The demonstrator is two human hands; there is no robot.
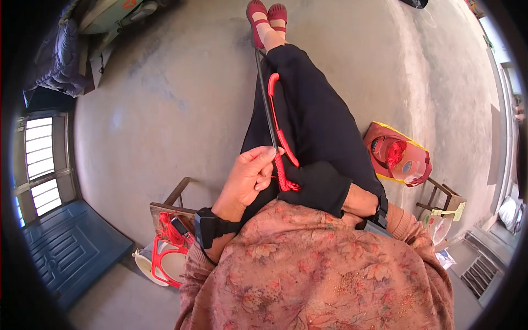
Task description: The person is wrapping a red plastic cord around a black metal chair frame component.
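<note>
- Our left hand (250, 173) is pinching the dark rod (266, 99) between thumb and forefinger, at the top of the coiled red cord (281, 176); the other fingers are curling in.
- Our right hand (322, 187), black-gloved, is resting by the coil's lower end; we are not managing to tell whether its fingers are gripping.
- We are apparently winding the cord around the rod; the next move is probably calling for a steady left pinch and a snug turn from the right.
- The curved red strip (286, 147) is lying beside the rod, above the dark trousers (313, 104); we are struggling to see whether it is joining the cord.
- The rod's far end is disappearing by the red shoes (256, 16).
- Leftward, a red bundle (170, 231) is lying near the inner edge of the wooden stool (173, 209), our sleeve hiding part of that stool.
- Rightward, a red-and-yellow bag (396, 157) is standing by the other stool's (448, 201) near-left corner, its support staying unclear.
</note>
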